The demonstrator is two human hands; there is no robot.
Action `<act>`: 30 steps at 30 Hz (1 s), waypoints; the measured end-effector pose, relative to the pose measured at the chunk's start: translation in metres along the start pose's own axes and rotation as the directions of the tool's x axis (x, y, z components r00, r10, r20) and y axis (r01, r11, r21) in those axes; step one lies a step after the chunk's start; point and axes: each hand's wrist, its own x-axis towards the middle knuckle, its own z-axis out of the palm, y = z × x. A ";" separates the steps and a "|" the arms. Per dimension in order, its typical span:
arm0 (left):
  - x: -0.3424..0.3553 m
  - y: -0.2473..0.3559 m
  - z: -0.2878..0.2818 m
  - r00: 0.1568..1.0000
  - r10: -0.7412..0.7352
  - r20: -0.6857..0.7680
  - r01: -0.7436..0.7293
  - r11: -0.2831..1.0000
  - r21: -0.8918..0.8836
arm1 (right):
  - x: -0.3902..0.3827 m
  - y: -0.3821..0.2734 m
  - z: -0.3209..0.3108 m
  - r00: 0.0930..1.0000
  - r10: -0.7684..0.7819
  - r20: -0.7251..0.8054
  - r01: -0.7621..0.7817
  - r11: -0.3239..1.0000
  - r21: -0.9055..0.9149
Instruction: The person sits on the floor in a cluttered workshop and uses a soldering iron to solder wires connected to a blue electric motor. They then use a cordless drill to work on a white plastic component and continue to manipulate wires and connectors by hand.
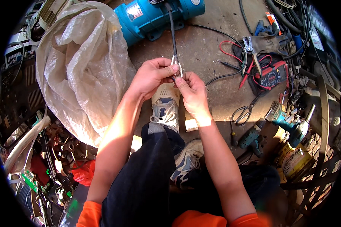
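A black cable (172, 34) comes down from a blue electric motor (151, 19) at the top of the head view. Its outer sheath ends just above my hands, where thinner wires (180, 70) with white sleeves spread out. My left hand (154, 75) pinches the wires between thumb and fingertips. Close beside it, my right hand (192, 90) pinches the lower wire ends, thumb on top. The fingertips partly hide the wire tips, so I cannot see whether they are joined there.
A crumpled translucent plastic sheet (83, 72) lies at the left. To the right are a red and black multimeter (272, 77), wire strippers (250, 49), grey work gloves (269, 42), a screwdriver (233, 138) and teal power tools (282, 117). Scrap parts (60, 151) crowd the lower left.
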 end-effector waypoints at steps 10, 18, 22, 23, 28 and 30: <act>0.002 -0.005 -0.001 0.997 0.008 0.081 0.006 0.986 -0.169 | 0.003 -0.016 -0.013 0.984 0.103 0.144 -0.113 0.992 0.061; 0.000 -0.005 0.002 0.997 -0.010 0.080 0.037 0.940 -0.338 | 0.003 -0.020 -0.016 0.982 0.061 0.181 -0.074 0.995 0.066; -0.004 -0.008 0.013 0.997 0.077 -0.001 -0.074 0.950 -0.304 | 0.002 -0.024 -0.017 0.979 0.090 0.181 -0.104 0.992 0.069; -0.003 -0.010 0.016 0.994 0.108 -0.019 -0.109 0.953 -0.282 | 0.002 -0.025 -0.017 0.979 0.094 0.181 -0.108 0.992 0.069; -0.001 -0.019 0.025 0.978 0.171 -0.115 -0.192 0.959 -0.210 | 0.000 -0.014 -0.014 0.994 0.021 0.111 -0.026 0.999 0.044; 0.000 -0.018 0.024 0.984 0.152 -0.098 -0.169 0.963 -0.210 | -0.002 -0.014 -0.012 0.997 -0.015 0.079 0.013 0.999 0.032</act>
